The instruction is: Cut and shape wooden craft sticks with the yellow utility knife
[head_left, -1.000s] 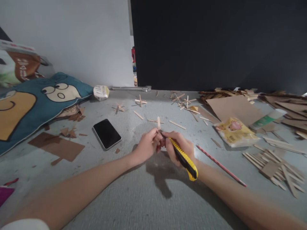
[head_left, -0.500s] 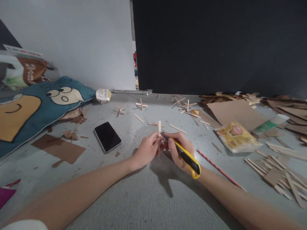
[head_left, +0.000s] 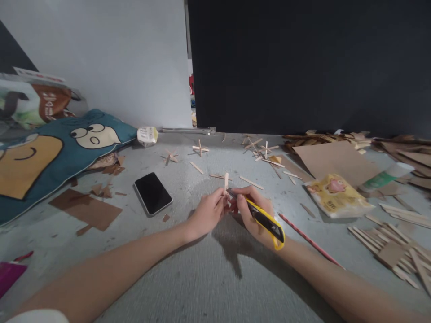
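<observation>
Pinched in my left hand (head_left: 209,211) is a wooden craft stick (head_left: 226,180), its pale upper end pointing away from me. My right hand (head_left: 255,211) is wrapped round a yellow and black utility knife (head_left: 266,220). The knife's blade end meets the stick close to my left fingertips; the exact contact is too small to make out. Both hands come together just above the grey table (head_left: 188,278). Beyond them lie a loose craft stick (head_left: 252,182) and a small crossed-stick piece (head_left: 200,148).
A phone (head_left: 153,194) and cut brown cardboard (head_left: 86,209) lie to the left, by a blue cushion (head_left: 124,130). On the right are a red patterned pencil (head_left: 310,240), a yellow packet (head_left: 338,196), a glue tube (head_left: 387,177) and a pile of craft sticks (head_left: 373,240).
The view has shifted slightly, so everything sits a little lower and further right. Both hands keep their grips, with only a small movement of the knife at the stick.
</observation>
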The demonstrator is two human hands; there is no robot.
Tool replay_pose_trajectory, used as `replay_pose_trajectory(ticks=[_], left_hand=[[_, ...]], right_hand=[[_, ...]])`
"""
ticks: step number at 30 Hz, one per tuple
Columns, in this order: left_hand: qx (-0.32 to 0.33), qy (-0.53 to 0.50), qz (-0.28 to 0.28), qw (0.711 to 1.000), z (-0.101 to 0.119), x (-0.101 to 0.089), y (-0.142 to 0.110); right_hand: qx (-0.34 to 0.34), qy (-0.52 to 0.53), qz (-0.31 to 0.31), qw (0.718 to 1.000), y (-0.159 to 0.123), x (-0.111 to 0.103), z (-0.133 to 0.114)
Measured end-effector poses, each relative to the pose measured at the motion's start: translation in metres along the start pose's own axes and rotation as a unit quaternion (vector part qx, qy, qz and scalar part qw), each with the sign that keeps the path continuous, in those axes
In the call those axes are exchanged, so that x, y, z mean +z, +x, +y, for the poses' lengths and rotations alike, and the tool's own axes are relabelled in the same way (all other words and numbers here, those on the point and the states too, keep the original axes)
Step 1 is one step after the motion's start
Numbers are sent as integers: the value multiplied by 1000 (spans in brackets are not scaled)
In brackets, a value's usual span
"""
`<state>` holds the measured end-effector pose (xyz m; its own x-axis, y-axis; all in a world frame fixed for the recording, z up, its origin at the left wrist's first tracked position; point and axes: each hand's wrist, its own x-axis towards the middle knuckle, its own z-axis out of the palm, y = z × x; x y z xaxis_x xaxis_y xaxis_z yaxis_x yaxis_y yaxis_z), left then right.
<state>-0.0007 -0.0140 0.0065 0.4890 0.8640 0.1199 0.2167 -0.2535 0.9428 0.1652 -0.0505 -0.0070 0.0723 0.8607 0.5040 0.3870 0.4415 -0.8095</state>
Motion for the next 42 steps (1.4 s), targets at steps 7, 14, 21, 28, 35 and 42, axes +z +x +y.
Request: replay_pose_trajectory(ticks=[7, 14, 21, 28, 35, 42], left_hand=[[-9, -17, -3, 1000, 0, 1, 0], [6, -23, -12, 1000, 0, -2, 2], [-12, -85, -25, 996, 0, 0, 3], [-55, -119, 7, 991, -1, -3, 6], [-34, -100, -5, 994, -4, -1, 4], [-6, -44, -15, 999, -4, 0, 2]], right_hand=[[47, 75, 6, 996, 4, 2, -12], [152, 248, 9, 957, 8, 4, -3], [189, 337, -30, 922, 13, 8, -4], [-81, 44, 75, 993, 21, -19, 3], [-154, -157, 5, 975, 24, -9, 24], [-176, -188, -32, 966, 21, -10, 25]])
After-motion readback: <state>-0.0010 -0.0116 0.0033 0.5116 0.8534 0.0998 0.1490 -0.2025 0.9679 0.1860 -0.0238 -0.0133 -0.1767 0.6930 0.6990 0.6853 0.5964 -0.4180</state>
